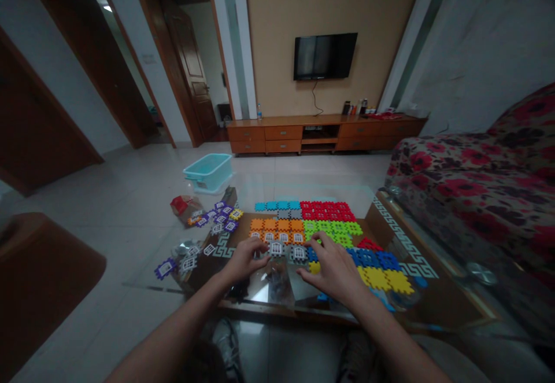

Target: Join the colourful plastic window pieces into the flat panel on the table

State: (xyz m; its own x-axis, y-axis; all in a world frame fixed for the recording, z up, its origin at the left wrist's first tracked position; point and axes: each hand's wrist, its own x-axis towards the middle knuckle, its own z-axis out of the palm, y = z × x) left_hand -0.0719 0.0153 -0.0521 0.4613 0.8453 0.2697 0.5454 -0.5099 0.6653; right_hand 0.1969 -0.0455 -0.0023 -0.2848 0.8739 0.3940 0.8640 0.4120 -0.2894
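Observation:
Two grey interlocking tiles with white window inserts are between my hands over the glass table. My left hand (pixel 248 260) has thumb and index finger closed at the left edge of one grey window tile (pixel 276 249). My right hand (pixel 336 267) has its thumb and index finger spread apart beside the other grey window tile (pixel 298 253), the index fingertip near its upper right corner. Just beyond lie joined orange tiles (pixel 276 224), some with white windows. Green tiles (pixel 332 230) adjoin them, and blue tiles (pixel 388 260) and yellow tiles (pixel 377 277) are partly behind my right hand.
Red tiles (pixel 327 210) and light blue tiles (pixel 277 205) form the far rows. Loose purple window tiles (pixel 220 218) and white window pieces (pixel 188 264) lie at left. A turquoise bin (pixel 210 170) stands beyond the table; a floral sofa (pixel 459 163) is at right.

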